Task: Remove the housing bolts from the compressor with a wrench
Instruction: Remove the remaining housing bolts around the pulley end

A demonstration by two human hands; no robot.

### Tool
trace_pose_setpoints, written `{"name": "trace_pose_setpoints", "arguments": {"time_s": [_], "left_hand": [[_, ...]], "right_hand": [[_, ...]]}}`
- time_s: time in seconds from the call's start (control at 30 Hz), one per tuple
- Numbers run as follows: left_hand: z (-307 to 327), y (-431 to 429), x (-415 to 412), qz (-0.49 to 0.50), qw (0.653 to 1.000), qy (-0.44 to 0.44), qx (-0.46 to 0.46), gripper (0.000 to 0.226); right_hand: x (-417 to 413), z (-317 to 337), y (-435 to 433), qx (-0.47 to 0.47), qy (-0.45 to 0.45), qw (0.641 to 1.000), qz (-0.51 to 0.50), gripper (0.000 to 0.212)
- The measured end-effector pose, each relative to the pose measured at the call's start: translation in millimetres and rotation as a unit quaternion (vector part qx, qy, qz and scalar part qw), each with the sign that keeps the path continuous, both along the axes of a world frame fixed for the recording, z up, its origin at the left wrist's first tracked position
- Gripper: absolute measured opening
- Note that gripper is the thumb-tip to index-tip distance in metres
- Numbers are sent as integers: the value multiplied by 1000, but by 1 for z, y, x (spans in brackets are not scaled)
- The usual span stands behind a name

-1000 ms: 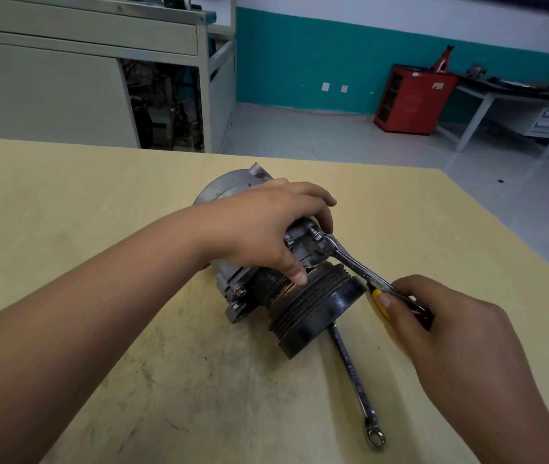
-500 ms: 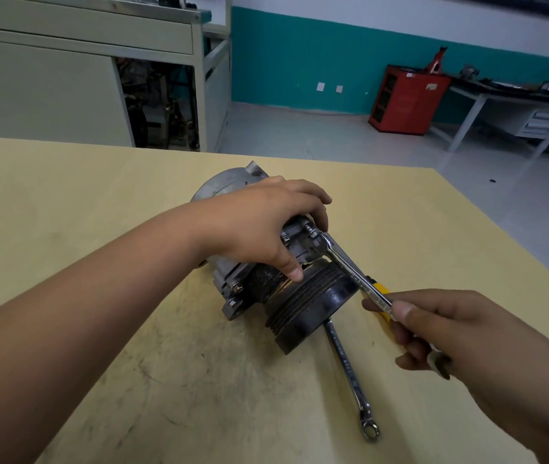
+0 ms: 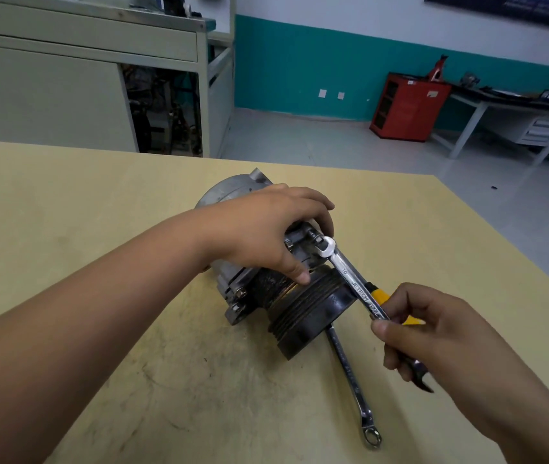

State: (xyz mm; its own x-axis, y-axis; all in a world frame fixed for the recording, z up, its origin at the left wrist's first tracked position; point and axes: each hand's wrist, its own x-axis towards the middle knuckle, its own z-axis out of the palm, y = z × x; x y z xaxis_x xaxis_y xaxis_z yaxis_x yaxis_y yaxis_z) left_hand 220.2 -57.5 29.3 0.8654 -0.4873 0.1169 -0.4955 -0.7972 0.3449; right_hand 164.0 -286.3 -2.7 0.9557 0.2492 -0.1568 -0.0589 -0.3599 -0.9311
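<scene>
Compressor: the compressor (image 3: 229, 195) is lying on its side near mid-table, w/ its black pulley (image 3: 313, 313) facing the person and the silver housing pointing away.
Bolt in work: the top bolt (image 3: 315, 236) is sitting in the housing flange beside the pulley. How far it's backed out can't be told.
Wrench: the wrench (image 3: 353, 283) is sitting w/ its open end on that bolt head, shank running down over the pulley rim toward the R hand.
R hand: the R hand (image 3: 434, 333) is gripping the lower shank, fingers curled round it, thumb on top. The wrench's far end is poking out below the hand.
L hand: the L hand (image 3: 266, 229) is clamping the housing from above, fingers wrapping the far side, thumb pressing by the pulley, prob. bracing vs. the turn.
Other bolts: a low flange bolt (image 3: 240, 291) is showing, seated. Far-side ones are hidden.
Progress: no loose bolts are lying in view, so likely early. One bolt is being worked and the rest are waiting.
Spares: a second wrench (image 3: 350, 370) is lying on the table (image 3: 65, 195), one end under the pulley. A yellow-handled tool (image 3: 377, 294) is lying behind, mostly hidden.
</scene>
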Motion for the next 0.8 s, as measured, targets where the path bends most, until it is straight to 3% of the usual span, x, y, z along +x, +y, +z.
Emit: {"name": "trace_pose_setpoints", "arguments": {"time_s": [0.07, 0.13, 0.23, 0.37, 0.8], "left_hand": [[1, 1, -1, -4, 1000, 3, -25, 46], [2, 1, -1, -2, 1000, -5, -26, 38], [3, 0, 0, 13, 999, -15, -29, 32], [3, -6, 0, 26, 998, -47, -26, 18], [1, -15, -8, 50, 993, -104, -18, 18]], "right_hand": [[-1, -6, 0, -80, -141, 987, -13, 30], [-2, -12, 0, -199, -307, 931, -18, 33], [-1, -19, -1, -261, -423, 867, -33, 25], [-2, -23, -1, -265, -467, 843, -46, 7], [-8, -26, -15, -241, -448, 859, -62, 7]]}}
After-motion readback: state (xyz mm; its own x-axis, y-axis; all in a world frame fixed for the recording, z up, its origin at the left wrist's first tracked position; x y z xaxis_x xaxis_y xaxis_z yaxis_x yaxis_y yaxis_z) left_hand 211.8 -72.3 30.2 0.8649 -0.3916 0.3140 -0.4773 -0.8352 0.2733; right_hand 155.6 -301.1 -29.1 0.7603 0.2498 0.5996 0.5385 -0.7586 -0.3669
